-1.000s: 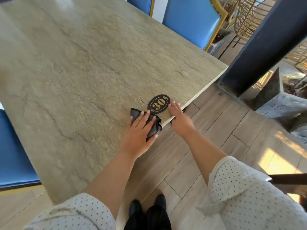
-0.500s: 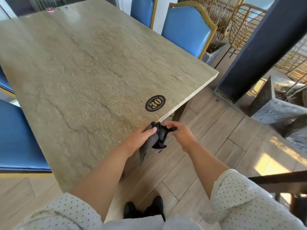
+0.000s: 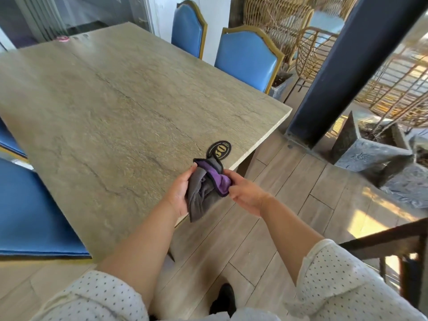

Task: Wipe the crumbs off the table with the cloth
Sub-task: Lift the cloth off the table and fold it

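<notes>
Holding the bunched cloth (image 3: 206,188) between both hands at centre frame, left hand (image 3: 178,193) cupping it, right hand (image 3: 245,193) pinching its purple fold; the surface (image 3: 115,107) lies up-left, nearer the left hand.

Cloth (image 3: 203,191) lifted off table (image 3: 115,107); both hands bunching it, purple side showing

left hand (image 3: 179,193): fingers closed, gripping | right hand (image 3: 245,193): fingers pinching | forearms bare, extended
</notes>
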Available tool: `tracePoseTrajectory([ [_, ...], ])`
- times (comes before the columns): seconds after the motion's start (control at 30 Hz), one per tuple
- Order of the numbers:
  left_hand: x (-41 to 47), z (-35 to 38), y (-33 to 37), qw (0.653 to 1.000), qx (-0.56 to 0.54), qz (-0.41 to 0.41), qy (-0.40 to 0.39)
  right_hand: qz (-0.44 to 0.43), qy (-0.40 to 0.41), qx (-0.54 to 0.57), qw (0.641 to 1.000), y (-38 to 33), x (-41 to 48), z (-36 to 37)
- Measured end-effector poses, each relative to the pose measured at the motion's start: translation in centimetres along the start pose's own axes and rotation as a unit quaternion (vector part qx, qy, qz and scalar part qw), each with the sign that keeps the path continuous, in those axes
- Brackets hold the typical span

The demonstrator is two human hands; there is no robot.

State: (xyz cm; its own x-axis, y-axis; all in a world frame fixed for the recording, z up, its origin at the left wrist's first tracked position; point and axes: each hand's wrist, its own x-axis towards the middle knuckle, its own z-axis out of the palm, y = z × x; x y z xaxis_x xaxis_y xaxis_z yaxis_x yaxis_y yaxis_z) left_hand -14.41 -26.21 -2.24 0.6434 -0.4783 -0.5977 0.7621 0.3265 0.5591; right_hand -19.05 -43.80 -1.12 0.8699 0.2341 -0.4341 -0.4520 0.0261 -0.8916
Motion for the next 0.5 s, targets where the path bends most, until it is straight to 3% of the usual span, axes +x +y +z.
tracePoseTrajectory([
  [0.1,-1.1,-1.8,1.1,1.0,-0.011,-0.004,-0.022,0.009,0.002,0.004,1.0,0.8,-0.1,2.0],
  [0.27,-4.1,-6.2,3.9,0.992,0.1,-0.021,-0.08,-0.015,0.066,0.107,0.992,1.8,-0.9,7.5],
  [0.5,-8.6,-10.3,6.7,0.954,0.264,-0.038,-0.139,0.009,0.289,0.217,0.933,2.4,0.1,15.2],
])
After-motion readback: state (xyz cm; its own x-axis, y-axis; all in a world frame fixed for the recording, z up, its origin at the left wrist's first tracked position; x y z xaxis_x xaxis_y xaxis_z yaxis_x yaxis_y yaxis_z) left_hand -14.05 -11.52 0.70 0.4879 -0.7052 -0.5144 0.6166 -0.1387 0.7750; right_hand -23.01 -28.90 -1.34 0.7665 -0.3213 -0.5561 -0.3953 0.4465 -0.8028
